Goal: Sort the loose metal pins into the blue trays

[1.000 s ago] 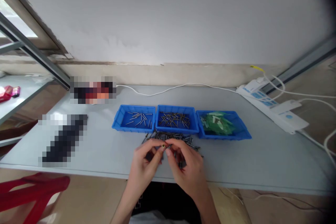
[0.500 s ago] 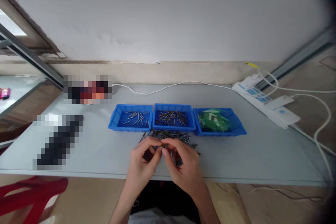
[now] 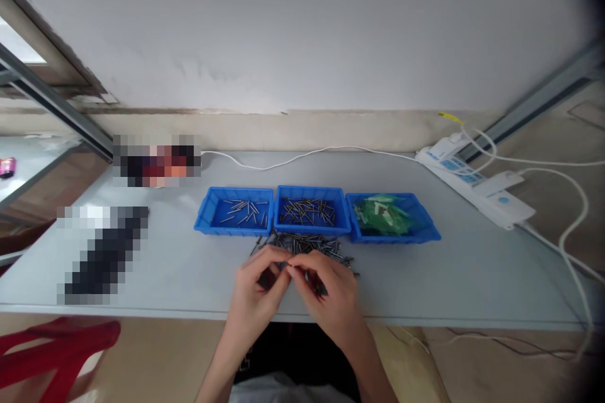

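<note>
My left hand (image 3: 261,284) and my right hand (image 3: 326,286) meet fingertip to fingertip over the front of the table, both closed in a pinch. Whatever small piece sits between the fingertips is almost wholly hidden. Just beyond and partly behind my hands lies a loose pile of thin metal pins (image 3: 307,243), dark and silvery. Behind the pile stands a blue middle bin (image 3: 312,192) with many similar metal pins. To its left is a blue bin (image 3: 212,221) holding fewer silvery pins. The right blue bin (image 3: 423,223) contains green and clear plastic packets (image 3: 385,214).
A white power strip (image 3: 466,186) with plugs and cables lies at the right rear. A white cable (image 3: 265,168) runs along the back of the grey table (image 3: 179,271). Blurred-out items sit on the left. A red stool (image 3: 57,352) stands below at left.
My right fingertips have closed in against the left ones, and the small brassy glint that showed between them is now covered. The bins and pile stay in place.
</note>
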`<state>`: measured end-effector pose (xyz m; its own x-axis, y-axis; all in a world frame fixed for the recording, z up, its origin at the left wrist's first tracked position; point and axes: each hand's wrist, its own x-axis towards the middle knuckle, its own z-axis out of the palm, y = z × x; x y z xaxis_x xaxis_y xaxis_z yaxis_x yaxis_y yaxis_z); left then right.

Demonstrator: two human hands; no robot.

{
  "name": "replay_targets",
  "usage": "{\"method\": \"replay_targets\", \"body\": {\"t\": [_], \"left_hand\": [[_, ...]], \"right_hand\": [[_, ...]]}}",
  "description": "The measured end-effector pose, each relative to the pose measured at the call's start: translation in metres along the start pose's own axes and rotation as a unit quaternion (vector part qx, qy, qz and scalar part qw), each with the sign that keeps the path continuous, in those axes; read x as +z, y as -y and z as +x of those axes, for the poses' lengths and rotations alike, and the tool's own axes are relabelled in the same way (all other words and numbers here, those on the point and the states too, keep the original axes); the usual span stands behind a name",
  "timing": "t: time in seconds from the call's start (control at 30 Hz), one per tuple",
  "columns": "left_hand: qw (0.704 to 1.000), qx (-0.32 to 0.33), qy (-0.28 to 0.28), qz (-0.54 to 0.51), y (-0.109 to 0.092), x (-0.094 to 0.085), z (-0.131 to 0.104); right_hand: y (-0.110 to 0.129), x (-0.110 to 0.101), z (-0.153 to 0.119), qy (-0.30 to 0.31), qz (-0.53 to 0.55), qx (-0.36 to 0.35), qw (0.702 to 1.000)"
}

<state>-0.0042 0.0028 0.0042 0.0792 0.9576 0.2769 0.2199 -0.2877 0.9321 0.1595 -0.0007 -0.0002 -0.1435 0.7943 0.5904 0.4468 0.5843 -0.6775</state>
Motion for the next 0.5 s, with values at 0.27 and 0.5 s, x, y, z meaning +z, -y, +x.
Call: {"method": "replay_targets", "body": {"t": [0.27,0.5], "left_hand": [[0.98,-0.074,-0.132,-0.126,0.004,-0.002,-0.01],[0.942,-0.094,-0.233,-0.221,0.004,-0.004,-0.009]], "right_hand": [[0.002,-0.018,0.043,-0.136,-0.07,-0.001,0.988],[-0.008,-0.022,0.05,-0.034,-0.167,-0.005,0.985]]}}
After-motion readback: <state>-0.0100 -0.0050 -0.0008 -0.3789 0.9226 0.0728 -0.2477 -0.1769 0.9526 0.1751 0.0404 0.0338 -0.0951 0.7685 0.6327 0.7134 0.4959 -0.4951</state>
